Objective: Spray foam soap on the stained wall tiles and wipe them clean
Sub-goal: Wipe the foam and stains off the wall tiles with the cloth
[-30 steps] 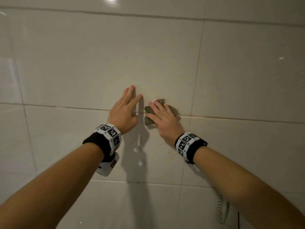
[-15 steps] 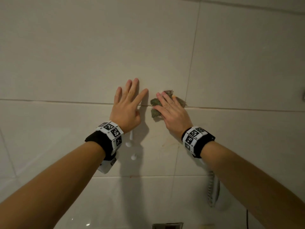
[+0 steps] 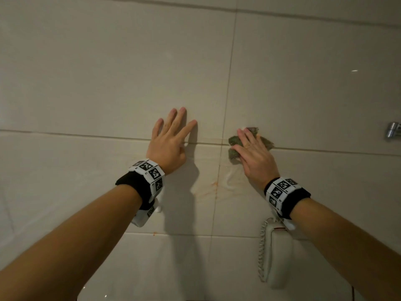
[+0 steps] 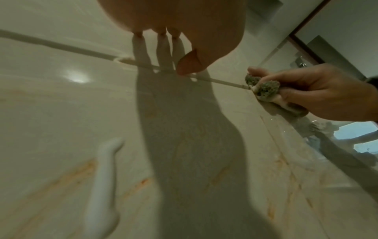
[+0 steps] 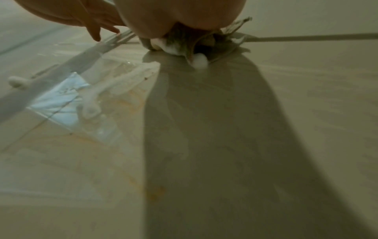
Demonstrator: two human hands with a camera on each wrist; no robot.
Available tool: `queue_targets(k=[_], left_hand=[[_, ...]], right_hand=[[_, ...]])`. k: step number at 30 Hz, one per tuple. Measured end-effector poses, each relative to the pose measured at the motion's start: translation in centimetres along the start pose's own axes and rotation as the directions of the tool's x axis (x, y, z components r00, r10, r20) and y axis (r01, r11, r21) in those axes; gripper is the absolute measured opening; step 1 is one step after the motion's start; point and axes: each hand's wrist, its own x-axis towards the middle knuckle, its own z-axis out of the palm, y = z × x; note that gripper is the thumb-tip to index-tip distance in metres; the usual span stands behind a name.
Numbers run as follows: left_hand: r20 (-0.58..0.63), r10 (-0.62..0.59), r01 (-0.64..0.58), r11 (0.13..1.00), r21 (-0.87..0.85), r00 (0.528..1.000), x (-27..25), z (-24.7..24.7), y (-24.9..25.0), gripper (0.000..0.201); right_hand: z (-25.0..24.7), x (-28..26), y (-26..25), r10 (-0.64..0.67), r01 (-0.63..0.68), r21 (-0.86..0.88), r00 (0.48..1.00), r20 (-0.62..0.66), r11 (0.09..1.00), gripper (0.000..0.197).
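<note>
My left hand [image 3: 171,137] lies flat on the beige wall tiles [image 3: 108,72], fingers spread across the horizontal grout line; its thumb [image 4: 190,64] touches the tile. To its right, my right hand [image 3: 251,148] presses a bunched green cloth [image 3: 233,141] against the wall at the same grout line. Its fingers lie over the cloth [image 4: 263,87] and the thumb tucks in below. White foam [image 5: 200,61] clings to the cloth's lower edge. Orange stains [image 3: 208,190] and a foam smear [image 3: 230,181] sit below, between my wrists. No spray bottle is in view.
A white wall telephone with a coiled cord [image 3: 275,253] hangs below my right wrist. A chrome fitting [image 3: 393,130] sticks out at the far right. A thick foam streak [image 4: 104,169] runs down the tile under my left wrist. More orange streaks [image 4: 67,176] lie beside it.
My right hand has slid the cloth to the right along the grout line, away from my left hand. The left hand stays planted on the wall.
</note>
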Motion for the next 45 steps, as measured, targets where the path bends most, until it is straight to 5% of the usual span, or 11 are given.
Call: queue_targets(k=[14,23,34,45], left_hand=[[0.114,-0.319,0.313,0.947,0.074,0.941,-5.2,-6.1,-9.5,0.089],[0.096,-0.294,0.29,0.955,0.055,0.951,-5.8,-6.7,-12.9,0.09],[-0.008,-0.107,0.107,0.994,-0.009,0.994,-2.6,-2.4,-6.6,0.089],[0.068,-0.018,0.012,0.996,0.085,0.998,0.4,0.7,1.4,0.075]], right_hand=[[6.0,9.7,-13.5,-0.152,0.152,0.111,0.988,-0.003,0.982,0.041],[7.8,13.0,-18.4,-0.181,0.18,0.145,0.983,-0.012,0.973,0.04],[5.0,8.1,-12.4,-0.086,0.084,0.097,0.996,0.015,0.992,0.042],[-0.8,-0.4,-0.4,0.057,-0.054,-0.059,0.997,0.044,0.997,0.051]])
